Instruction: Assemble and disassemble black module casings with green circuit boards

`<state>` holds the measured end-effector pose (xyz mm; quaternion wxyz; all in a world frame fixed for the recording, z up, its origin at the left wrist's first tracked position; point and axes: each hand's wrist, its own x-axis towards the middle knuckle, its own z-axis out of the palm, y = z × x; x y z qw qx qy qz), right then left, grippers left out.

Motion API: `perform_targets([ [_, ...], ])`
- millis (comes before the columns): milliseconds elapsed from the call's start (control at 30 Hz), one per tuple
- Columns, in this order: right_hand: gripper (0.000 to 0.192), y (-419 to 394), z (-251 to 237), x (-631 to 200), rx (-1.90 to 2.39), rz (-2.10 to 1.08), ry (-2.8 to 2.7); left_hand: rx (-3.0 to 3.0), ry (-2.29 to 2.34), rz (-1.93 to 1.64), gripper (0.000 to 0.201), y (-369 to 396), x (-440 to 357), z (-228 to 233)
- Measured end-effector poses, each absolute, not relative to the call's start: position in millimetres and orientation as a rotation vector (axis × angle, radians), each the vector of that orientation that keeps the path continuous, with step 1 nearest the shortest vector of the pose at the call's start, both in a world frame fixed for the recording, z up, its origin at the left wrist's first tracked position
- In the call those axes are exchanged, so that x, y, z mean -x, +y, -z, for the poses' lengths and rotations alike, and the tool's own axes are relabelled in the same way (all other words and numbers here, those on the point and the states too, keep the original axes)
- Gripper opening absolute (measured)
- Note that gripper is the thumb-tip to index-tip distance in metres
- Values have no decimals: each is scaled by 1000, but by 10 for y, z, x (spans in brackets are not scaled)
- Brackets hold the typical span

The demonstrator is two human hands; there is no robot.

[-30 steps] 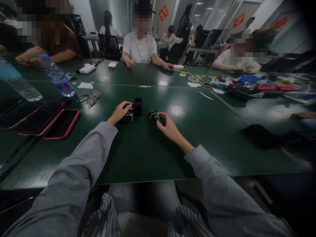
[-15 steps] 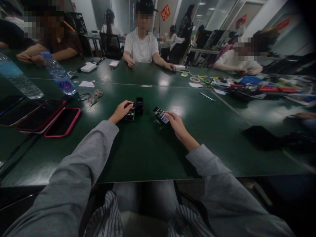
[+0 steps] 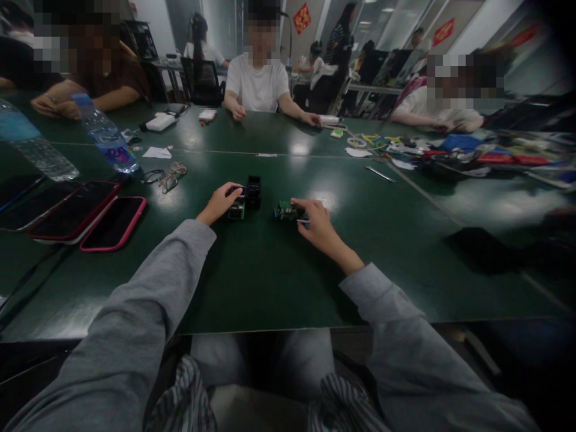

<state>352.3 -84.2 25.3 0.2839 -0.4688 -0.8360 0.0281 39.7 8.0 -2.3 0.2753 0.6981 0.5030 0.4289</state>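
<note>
I see both arms in grey sleeves stretched forward over the dark green table (image 3: 252,282), hands near its middle.

Left hand (image 3: 220,203): palm down, fingers curled over a small green circuit board with dark parts on it (image 3: 236,210), thumb and fingertips closed on it. The board sits on the table, touching or just beside a small black open-topped box (image 3: 252,192) behind it; I can't tell if they're joined.

Right hand (image 3: 318,223): wrist low, fingers bent, pinching the right end of a second small green circuit board (image 3: 285,210). That board lies roughly flat, at table level, well apart from the left one. I can't tell if it's lifted off the surface.

Around, to my left: two dark phones in pink-red cases (image 3: 90,216) lying flat, side by side; a clear plastic water bottle with a blue label (image 3: 105,138) beyond them; a pair of thin-framed glasses (image 3: 167,178) near the bottle. A thin silver pen-like rod (image 3: 379,174) lies to the right, past the right hand. Far right has a pile of coloured cables and tools (image 3: 450,150).

Across the table: a person in a white T-shirt (image 3: 258,87), hands resting on the table, plus other people left and right. Nothing stands between my hands and the boards.
</note>
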Motion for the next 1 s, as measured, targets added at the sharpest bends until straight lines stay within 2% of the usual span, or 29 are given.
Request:
perform_targets([
  [100,75,-835,-254,-3541,1274,-13,-2306,-1869,1357,-1146,33,81,-398,26],
  [167,75,-836,-253,-3552,1298,-9,-2329,-1860,1360,-1148,33,88,-399,32],
  [467,46,-879,-390,-3645,1195,-120,-2245,-1857,1356,-1128,32,56,-412,-9],
  [700,29,-929,-418,-3585,1240,-51,-2133,-1856,1361,-1130,33,76,-411,10],
  [933,26,-960,-362,-3600,1274,0,-2194,-1841,1367,-1114,33,55,-406,-7],
  [1000,33,-949,-344,-3624,1284,-18,-2155,-1845,1367,-1111,33,47,-405,-12],
])
